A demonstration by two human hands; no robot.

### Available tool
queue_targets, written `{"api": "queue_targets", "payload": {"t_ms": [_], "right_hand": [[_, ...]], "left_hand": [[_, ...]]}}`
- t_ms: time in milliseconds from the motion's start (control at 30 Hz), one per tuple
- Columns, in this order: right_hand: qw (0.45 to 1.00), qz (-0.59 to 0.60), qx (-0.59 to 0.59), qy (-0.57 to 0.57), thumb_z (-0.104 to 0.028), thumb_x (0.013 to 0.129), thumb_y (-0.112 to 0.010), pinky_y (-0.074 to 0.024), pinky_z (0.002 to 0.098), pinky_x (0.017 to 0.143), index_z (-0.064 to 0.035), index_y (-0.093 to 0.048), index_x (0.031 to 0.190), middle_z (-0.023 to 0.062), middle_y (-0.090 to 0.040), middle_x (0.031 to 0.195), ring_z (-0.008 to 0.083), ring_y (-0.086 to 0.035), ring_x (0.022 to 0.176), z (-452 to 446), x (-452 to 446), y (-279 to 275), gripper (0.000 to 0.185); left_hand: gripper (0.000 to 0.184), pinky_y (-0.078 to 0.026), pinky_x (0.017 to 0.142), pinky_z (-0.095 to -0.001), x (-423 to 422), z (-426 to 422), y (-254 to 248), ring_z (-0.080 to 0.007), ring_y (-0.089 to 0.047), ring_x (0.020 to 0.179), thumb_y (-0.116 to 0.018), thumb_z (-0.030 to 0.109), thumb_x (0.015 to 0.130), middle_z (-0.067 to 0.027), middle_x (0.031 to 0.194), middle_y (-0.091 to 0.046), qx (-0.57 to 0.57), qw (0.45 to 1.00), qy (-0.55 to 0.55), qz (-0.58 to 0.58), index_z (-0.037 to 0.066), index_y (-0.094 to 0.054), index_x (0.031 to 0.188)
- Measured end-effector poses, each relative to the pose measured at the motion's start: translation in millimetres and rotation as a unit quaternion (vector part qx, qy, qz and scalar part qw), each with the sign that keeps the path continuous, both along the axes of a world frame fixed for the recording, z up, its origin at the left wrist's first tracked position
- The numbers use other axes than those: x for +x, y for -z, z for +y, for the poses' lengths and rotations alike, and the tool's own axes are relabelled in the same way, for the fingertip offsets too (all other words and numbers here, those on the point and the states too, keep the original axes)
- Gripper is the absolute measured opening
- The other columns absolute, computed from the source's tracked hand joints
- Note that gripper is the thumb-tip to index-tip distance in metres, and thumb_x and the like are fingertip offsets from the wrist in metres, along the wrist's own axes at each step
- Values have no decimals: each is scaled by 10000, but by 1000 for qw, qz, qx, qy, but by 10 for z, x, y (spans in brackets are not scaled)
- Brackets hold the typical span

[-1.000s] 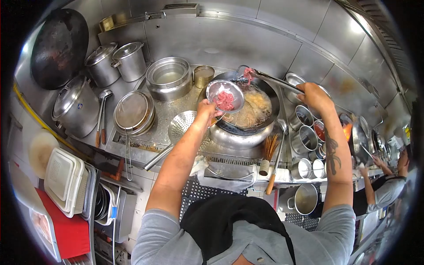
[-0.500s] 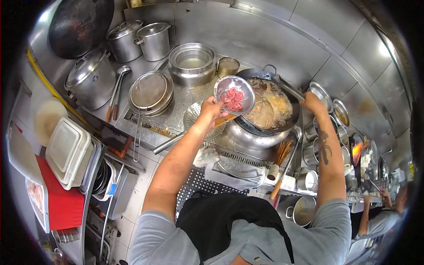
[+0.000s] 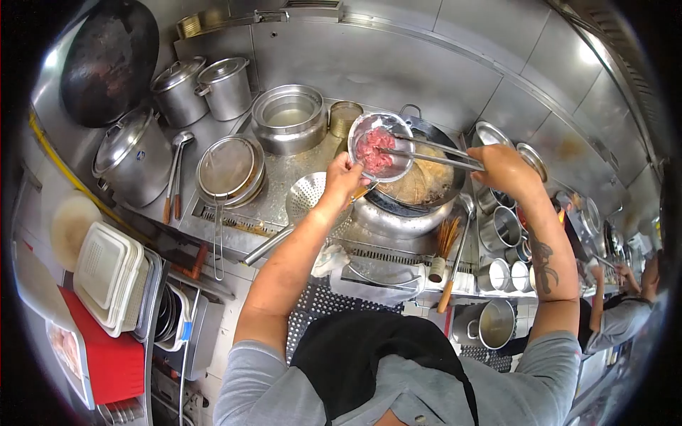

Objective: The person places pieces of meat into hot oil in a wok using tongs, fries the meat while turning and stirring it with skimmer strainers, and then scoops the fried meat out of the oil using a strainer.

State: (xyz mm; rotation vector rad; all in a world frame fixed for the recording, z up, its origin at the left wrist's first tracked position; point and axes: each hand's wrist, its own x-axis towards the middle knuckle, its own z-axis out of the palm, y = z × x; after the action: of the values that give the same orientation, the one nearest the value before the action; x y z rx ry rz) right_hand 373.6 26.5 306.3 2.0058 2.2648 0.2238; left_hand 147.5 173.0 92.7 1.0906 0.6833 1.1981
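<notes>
My left hand (image 3: 344, 177) grips the rim of a metal bowl (image 3: 361, 130) tilted over the left side of the wok. Pink raw meat pieces (image 3: 374, 153) lie in this bowl. Closed around long metal tongs (image 3: 444, 160), my right hand (image 3: 506, 170) is to the right of the wok. The tips of the tongs reach into the bowl at the meat. Beneath them, the dark wok (image 3: 455, 174) holds bubbling, browned liquid and a wire strainer (image 3: 413, 186). The bowl and tongs hide part of the wok.
A perforated ladle (image 3: 304, 193) lies left of the wok, near a stacked sieve (image 3: 226, 167) and a water pot (image 3: 285, 135). A bamboo brush (image 3: 445, 241) and a wooden-handled ladle (image 3: 458, 252) are in front. Another person (image 3: 618, 316) works at far right.
My right hand has brought the tongs leftward and over the bowl, their tips now at the meat. My left hand still holds the bowl. The camera view has shifted slightly.
</notes>
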Motion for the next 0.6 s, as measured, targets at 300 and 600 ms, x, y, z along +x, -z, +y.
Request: {"api": "queue_targets", "payload": {"t_ms": [300,600], "right_hand": [[998,-24,56,-20,-81,719,-597,-465,428,733,-30,-618,935,185,-611,814,336,-585,824,-92,168,195,223],[993,23,40,112,-139,705,-642,-462,408,766,-50,-621,966,182,-617,901,330,-585,878,271,810,324,277]], "left_hand": [[92,-539,626,-299,196,130,95,-194,-615,703,-494,45,838,-95,856,-596,-116,992,39,-11,16,-495,925],[115,-553,579,-317,277,387,324,-224,-604,644,-518,55,826,-113,786,-549,-142,990,-4,-6,35,-426,759]]}}
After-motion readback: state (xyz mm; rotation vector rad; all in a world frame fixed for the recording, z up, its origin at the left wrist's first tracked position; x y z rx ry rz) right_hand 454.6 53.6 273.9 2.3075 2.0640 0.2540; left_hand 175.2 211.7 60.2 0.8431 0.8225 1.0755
